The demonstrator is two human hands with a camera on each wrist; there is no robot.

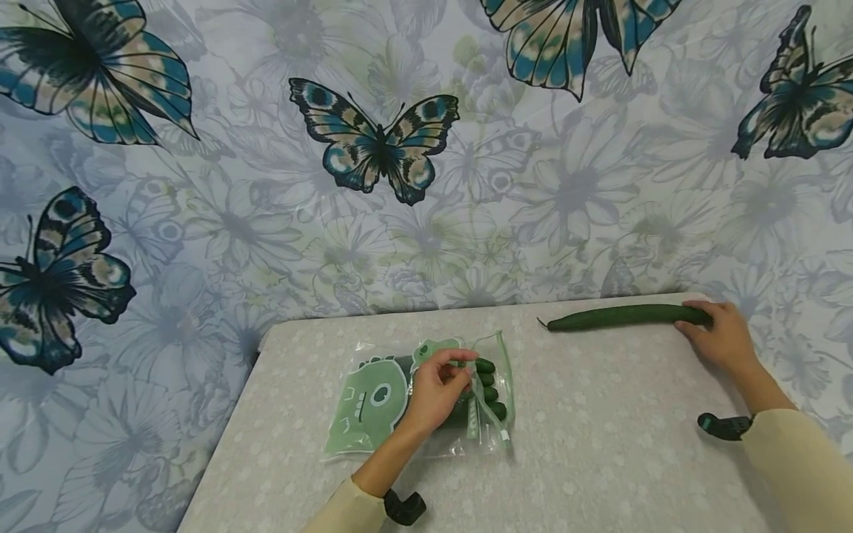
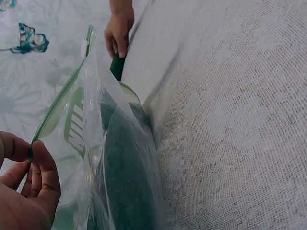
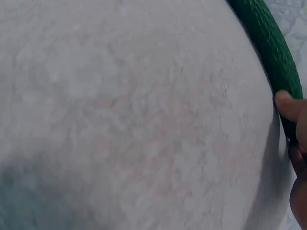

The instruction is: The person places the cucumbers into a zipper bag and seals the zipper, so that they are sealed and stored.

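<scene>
A clear zip bag (image 1: 433, 446) with a green cartoon dinosaur print lies on the table, several cucumbers (image 1: 492, 394) inside it. Its zip edge is parted, and my left hand (image 1: 436, 392) pinches the green-trimmed lip between thumb and fingers, as the left wrist view shows (image 2: 29, 187). Over at the back right, my right hand (image 1: 723, 337) grips the near end of a long single cucumber (image 1: 620, 317), thumb on one side. That cucumber (image 3: 271, 48) runs along the table in the right wrist view, where part of the hand is cut off.
A pale patterned cloth covers the table (image 1: 600, 444). Behind its back edge stands a wall covering (image 1: 500, 244) with flowers and butterflies. Dark straps (image 1: 725, 427) sit at both wrists, below cream sleeves.
</scene>
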